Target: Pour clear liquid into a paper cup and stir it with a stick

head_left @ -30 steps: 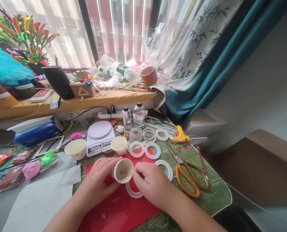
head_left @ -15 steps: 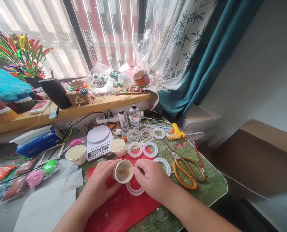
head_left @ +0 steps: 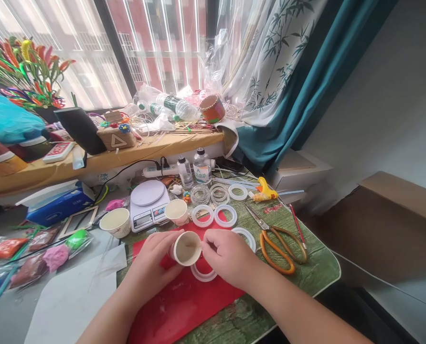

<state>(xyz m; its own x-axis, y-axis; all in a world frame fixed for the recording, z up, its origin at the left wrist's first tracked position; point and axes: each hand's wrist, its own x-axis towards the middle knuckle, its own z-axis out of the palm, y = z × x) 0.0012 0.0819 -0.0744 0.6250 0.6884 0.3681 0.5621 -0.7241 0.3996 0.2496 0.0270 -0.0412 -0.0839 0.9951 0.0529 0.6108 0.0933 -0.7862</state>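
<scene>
My left hand (head_left: 160, 255) wraps round a small paper cup (head_left: 187, 249), its mouth tipped toward me. At the cup's right rim, the fingers of my right hand (head_left: 223, 251) are pinched on a thin wooden stick that reaches inside; only a faint part shows, and the fingers cover the rest. Under both hands lies a red sheet (head_left: 177, 306). A white ring mould (head_left: 204, 276) sits just below the cup, partly hidden, and another ring mould (head_left: 247, 238) is behind my right hand. More ring moulds (head_left: 225, 216) stand behind the cup.
Behind are a kitchen scale (head_left: 147, 196), two more paper cups (head_left: 117, 223), clear bottles (head_left: 201, 168) and a yellow glue gun (head_left: 265, 191). Big scissors (head_left: 279, 243) and a pencil (head_left: 299, 227) lie right. Bagged clay (head_left: 57, 257) and a blue box (head_left: 55, 205) are left.
The cup is tilted more toward me, and less of the stick shows inside it. Both hands keep their hold. The whole view has shifted slightly.
</scene>
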